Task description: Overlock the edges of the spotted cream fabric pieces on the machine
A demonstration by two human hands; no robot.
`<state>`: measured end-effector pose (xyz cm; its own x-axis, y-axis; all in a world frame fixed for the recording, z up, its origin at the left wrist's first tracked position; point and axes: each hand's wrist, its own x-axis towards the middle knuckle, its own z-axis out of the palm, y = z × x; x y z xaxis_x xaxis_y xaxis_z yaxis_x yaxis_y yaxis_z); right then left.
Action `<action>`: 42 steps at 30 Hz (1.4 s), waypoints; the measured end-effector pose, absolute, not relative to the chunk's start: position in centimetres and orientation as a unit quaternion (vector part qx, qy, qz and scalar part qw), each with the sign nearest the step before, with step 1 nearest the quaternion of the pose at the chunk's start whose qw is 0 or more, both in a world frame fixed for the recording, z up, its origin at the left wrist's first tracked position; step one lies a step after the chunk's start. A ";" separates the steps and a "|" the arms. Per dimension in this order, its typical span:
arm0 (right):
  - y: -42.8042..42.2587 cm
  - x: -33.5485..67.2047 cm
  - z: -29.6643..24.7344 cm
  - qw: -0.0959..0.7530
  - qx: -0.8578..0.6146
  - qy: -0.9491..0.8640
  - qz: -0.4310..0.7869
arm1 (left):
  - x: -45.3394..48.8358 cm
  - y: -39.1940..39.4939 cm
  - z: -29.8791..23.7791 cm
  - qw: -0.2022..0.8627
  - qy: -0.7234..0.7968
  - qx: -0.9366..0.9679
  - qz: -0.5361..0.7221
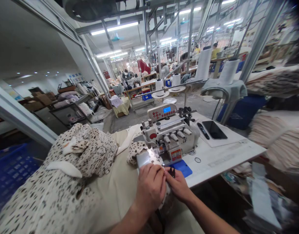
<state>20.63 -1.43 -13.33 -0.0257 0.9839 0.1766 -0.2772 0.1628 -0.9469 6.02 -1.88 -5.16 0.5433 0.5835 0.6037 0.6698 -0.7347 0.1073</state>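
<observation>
In front of the overlock sewing machine (169,133), both hands are close together at a piece of spotted fleece fabric (167,195). My left hand (151,187) is closed on the fabric's edge, knuckles up. Touching its fingertips, my right hand (178,185) pinches the same edge; dark pointed thread snips (172,172) stick out between its fingers. Part of the fabric runs up to the lit needle area and bunches left of the machine head. The part inside my fingers is hidden.
A large heap of spotted fabric (66,182) covers the left side. On the white table (217,156) lie a phone (214,130), a marker pen (203,131) and a black ring (197,160). A blue plate (182,167) sits beside the machine. Thread cones (228,72) stand behind.
</observation>
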 end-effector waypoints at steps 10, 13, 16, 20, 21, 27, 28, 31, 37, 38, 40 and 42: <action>-1.4 20.5 -13.5 0.593 -0.384 -0.466 0.533 | 5.9 -1.8 -5.7 0.079 -0.351 -0.880 -0.311; -1.3 20.5 -14.0 0.599 -0.373 -0.453 0.545 | 5.8 -1.7 -5.7 0.080 -0.348 -0.882 -0.308; -1.1 20.5 -14.2 0.603 -0.369 -0.444 0.550 | 5.8 -1.6 -5.6 0.088 -0.345 -0.883 -0.307; -1.1 20.5 -14.1 0.604 -0.376 -0.442 0.546 | 5.9 -1.6 -5.5 0.092 -0.337 -0.883 -0.315; -1.1 20.5 -14.0 0.604 -0.378 -0.441 0.546 | 5.9 -1.6 -5.5 0.089 -0.337 -0.883 -0.315; -1.2 20.4 -14.0 0.602 -0.374 -0.431 0.558 | 5.9 -1.5 -5.9 0.074 -0.344 -0.883 -0.309; -1.2 20.4 -14.0 0.605 -0.371 -0.429 0.559 | 5.9 -1.5 -5.9 0.075 -0.342 -0.884 -0.310; -1.2 20.4 -13.9 0.612 -0.365 -0.430 0.554 | 5.9 -1.5 -6.0 0.084 -0.337 -0.881 -0.322; -1.2 20.4 -13.7 0.611 -0.368 -0.422 0.559 | 5.9 -1.5 -6.1 0.093 -0.336 -0.879 -0.325; -1.2 20.4 -13.7 0.612 -0.367 -0.420 0.561 | 5.9 -1.5 -6.1 0.095 -0.338 -0.878 -0.325; -1.2 20.4 -13.8 0.613 -0.367 -0.417 0.562 | 5.9 -1.5 -6.1 0.099 -0.342 -0.877 -0.323; -1.2 20.4 -13.9 0.612 -0.365 -0.416 0.565 | 5.9 -1.6 -6.1 0.101 -0.345 -0.876 -0.320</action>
<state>20.36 -1.24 -13.86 0.0150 0.9952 0.0966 -0.3865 0.0948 -0.9174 5.93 -1.57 -6.12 0.5568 0.5403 0.6309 0.6696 -0.7414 0.0441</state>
